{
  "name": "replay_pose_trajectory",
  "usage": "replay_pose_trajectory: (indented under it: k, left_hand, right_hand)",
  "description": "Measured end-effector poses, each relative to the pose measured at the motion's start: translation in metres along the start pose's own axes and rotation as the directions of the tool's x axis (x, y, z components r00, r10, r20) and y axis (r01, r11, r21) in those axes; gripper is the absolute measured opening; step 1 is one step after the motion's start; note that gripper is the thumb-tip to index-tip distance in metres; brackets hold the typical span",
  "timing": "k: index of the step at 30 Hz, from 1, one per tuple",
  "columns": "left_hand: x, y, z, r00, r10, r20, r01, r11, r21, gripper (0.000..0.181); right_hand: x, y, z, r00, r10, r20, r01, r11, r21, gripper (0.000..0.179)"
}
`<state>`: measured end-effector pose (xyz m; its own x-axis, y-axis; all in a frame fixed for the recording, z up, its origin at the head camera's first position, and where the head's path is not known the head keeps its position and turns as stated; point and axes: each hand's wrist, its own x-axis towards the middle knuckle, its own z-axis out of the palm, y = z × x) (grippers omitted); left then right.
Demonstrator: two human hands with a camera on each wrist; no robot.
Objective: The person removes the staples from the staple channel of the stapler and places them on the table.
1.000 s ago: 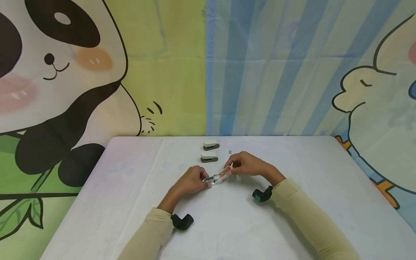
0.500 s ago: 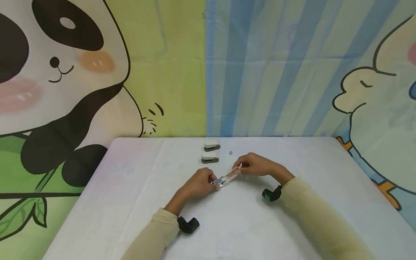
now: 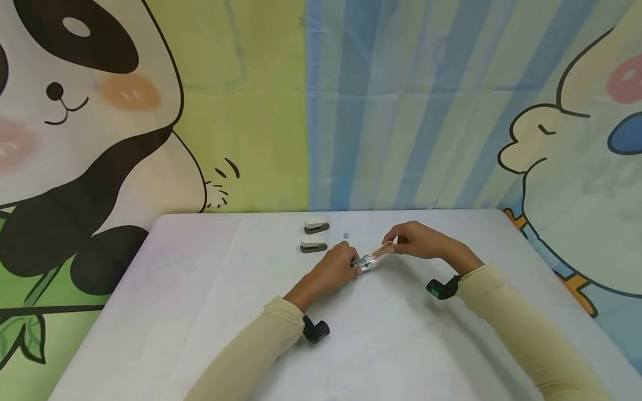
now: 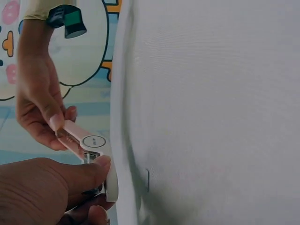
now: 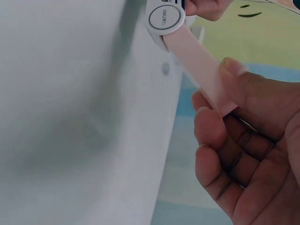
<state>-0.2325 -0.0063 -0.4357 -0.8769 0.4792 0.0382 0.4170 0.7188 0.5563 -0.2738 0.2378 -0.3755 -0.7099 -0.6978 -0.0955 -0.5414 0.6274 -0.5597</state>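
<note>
A pink and white stapler (image 3: 373,258), spread open, is held between my two hands above the table. My left hand (image 3: 335,266) pinches its white end, where metal parts show; the left wrist view shows the thumb (image 4: 96,171) on top. My right hand (image 3: 421,240) grips the far pink end between thumb and fingers. A round badge marks the stapler's hinge (image 5: 165,19) in the right wrist view. Behind my left hand, two white and grey staplers, a nearer one (image 3: 313,247) and a farther one (image 3: 316,228), rest on the table.
A small grey piece (image 3: 345,235) lies on the white-covered table (image 3: 200,312) right of the two staplers. A thin staple-like line (image 4: 148,180) shows on the cloth. The table's back edge meets a printed curtain (image 3: 271,111).
Both hands have moved right with the stapler between them, and the right hand is slightly farther back. The two other staplers keep their places on the table.
</note>
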Motion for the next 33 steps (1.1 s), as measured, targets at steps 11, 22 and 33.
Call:
replay_pose_trajectory:
  k: [11,22,33]
  left_hand:
    - [0.059,0.021,0.021,0.995,-0.008,-0.095,0.010,1.000,0.022,0.019]
    - [0.096,0.022,0.029,0.983,-0.120,-0.138,0.103,0.987,-0.123,0.018]
    - [0.103,0.025,0.042,0.976,-0.161,-0.146,0.143,0.981,-0.130,0.016]
  right_hand:
    - [-0.004,0.022,-0.037,0.993,0.110,-0.031,-0.112,0.990,-0.086,0.024]
    - [0.012,0.040,-0.055,0.978,0.208,-0.011,-0.209,0.973,-0.100,0.025]
    - [0.017,0.058,-0.054,0.957,0.290,0.010,-0.289,0.955,-0.074,0.027]
